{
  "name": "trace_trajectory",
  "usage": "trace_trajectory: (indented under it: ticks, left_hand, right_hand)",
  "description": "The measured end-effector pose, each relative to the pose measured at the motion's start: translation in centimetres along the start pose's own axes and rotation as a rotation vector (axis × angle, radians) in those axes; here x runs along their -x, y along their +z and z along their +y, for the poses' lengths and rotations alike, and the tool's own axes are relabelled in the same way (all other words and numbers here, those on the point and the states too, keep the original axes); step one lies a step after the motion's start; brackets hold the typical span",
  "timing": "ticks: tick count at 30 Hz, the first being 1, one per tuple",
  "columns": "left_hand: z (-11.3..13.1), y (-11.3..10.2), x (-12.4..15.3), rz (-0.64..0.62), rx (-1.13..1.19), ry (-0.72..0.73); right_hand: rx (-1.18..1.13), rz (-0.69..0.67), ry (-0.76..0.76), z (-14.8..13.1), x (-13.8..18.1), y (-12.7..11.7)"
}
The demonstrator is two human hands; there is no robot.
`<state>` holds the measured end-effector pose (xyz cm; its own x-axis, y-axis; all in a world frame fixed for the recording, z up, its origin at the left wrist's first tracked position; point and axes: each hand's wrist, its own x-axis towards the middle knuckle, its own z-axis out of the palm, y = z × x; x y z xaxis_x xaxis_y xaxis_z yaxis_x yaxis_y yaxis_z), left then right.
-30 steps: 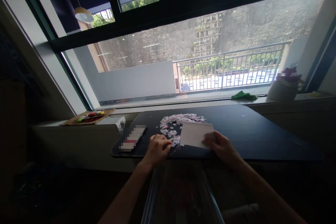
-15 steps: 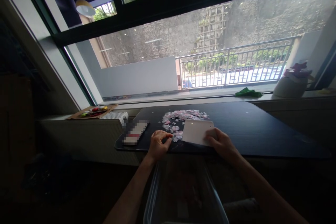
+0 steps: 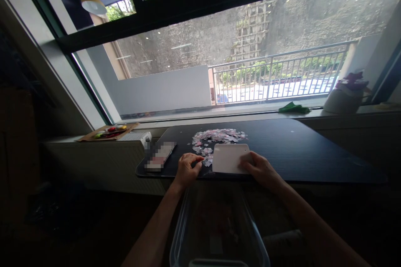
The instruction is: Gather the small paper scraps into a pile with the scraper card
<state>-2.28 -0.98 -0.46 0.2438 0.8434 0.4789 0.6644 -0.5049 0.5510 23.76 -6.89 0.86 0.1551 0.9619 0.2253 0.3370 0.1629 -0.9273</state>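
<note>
A heap of small pink and white paper scraps (image 3: 219, 136) lies on a dark table (image 3: 297, 150) by the window. My right hand (image 3: 260, 169) grips a flat white plastic scraper card (image 3: 230, 158), which rests on the table near its front edge. My left hand (image 3: 186, 169) sits curled at the table's front edge, its fingertips among a few loose scraps (image 3: 206, 160) left of the card. A clear plastic bin (image 3: 216, 229) with pink bits inside stands below the table edge, between my arms.
A blurred flat object (image 3: 159, 155) lies on the table's left end. A white device (image 3: 134, 137) and a brown tray of coloured items (image 3: 108, 131) sit on the sill at left. A green cloth (image 3: 293, 108) and a white pot (image 3: 343, 100) stand at right.
My right hand has slid the white card a little toward the left and the front edge. My left hand stays curled by the loose scraps. The view has shifted slightly.
</note>
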Motion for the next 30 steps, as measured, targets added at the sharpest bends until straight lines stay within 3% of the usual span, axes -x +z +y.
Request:
trace_trajectory:
  ticks: [14,20,24,30]
  left_hand:
    - [-0.4,0.0,-0.1,0.05,-0.002,0.028]
    - [-0.1,-0.6,1.8,0.106,-0.065,0.046]
    - [0.8,-0.8,3.0,0.046,-0.102,0.092]
    - [1.8,-0.6,2.2,-0.071,-0.209,0.134]
  right_hand:
    - [-0.008,0.023,-0.017,-0.2,0.1,0.1]
    - [-0.023,0.008,-0.02,-0.1,0.1,-0.1]
    - [-0.033,0.009,-0.021,0.1,0.0,-0.1]
    - [-0.02,0.044,-0.031,0.6,-0.1,-0.2]
